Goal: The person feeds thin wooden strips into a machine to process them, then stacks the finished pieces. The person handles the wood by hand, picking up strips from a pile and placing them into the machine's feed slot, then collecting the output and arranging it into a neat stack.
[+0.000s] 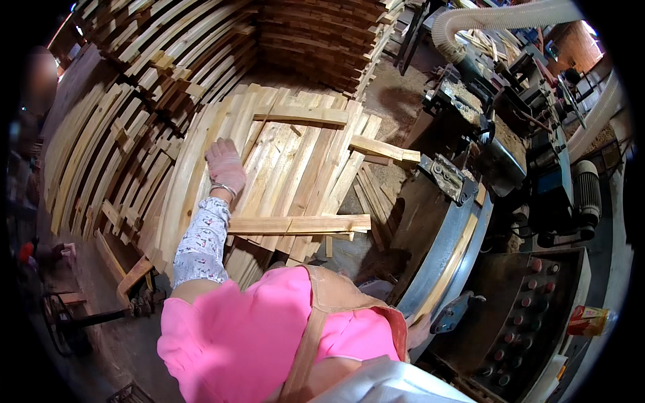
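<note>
My left hand, in a pale pink work glove, lies on the left part of a stack of pale wooden boards. Its fingers are stretched out, pointing away from me, and hold nothing. A patterned sleeve cover is on that forearm. On my right, a long wooden strip lies along the metal bed of a woodworking machine. My right hand is at the strip's near end, partly covered by my brown apron. Its fingers are too hidden to show whether they grip the strip.
Crosswise battens lie over the board stack. Tall piles of wood strips rise behind and to the left. A control box with several buttons stands at the right, below the machine's motor. A ribbed hose arches overhead.
</note>
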`<state>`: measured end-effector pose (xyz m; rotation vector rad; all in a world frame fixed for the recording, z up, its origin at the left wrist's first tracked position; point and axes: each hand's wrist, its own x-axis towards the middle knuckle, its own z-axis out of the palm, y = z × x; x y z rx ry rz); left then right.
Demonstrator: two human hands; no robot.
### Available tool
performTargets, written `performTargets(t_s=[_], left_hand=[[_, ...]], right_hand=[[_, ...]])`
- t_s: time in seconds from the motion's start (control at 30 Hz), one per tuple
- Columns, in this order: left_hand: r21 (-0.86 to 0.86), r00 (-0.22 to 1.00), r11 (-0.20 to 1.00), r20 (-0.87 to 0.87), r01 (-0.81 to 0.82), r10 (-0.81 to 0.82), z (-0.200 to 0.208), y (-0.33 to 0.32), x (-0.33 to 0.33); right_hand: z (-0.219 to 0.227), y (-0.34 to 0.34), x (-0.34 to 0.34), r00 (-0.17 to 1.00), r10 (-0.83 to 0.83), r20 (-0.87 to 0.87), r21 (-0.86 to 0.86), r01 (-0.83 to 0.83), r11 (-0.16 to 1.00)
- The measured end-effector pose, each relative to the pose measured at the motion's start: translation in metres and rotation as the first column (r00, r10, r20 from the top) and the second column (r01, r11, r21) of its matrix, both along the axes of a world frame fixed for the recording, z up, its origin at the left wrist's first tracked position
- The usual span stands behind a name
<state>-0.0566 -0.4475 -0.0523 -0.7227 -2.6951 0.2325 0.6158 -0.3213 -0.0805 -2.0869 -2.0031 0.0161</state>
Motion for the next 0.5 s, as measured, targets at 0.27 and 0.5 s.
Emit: performTargets(t_s=[0.27, 0.5], left_hand=[[0.426, 0.413, 0.904, 0.828, -0.023, -0.380, 0.098, 0.172, 0.141], [0.714, 0.223, 0.680, 0.699, -0.167, -0.679, 0.109, 0.332, 0.226]], right_hand=[[-0.002, 0.193, -0.057, 0.989, 0.143, -0.022, 0.115, -0.140, 0.983], [-0.018, 0.296, -0.076, 0.978, 0.205, -0.031, 0.281, -0.188, 0.941]])
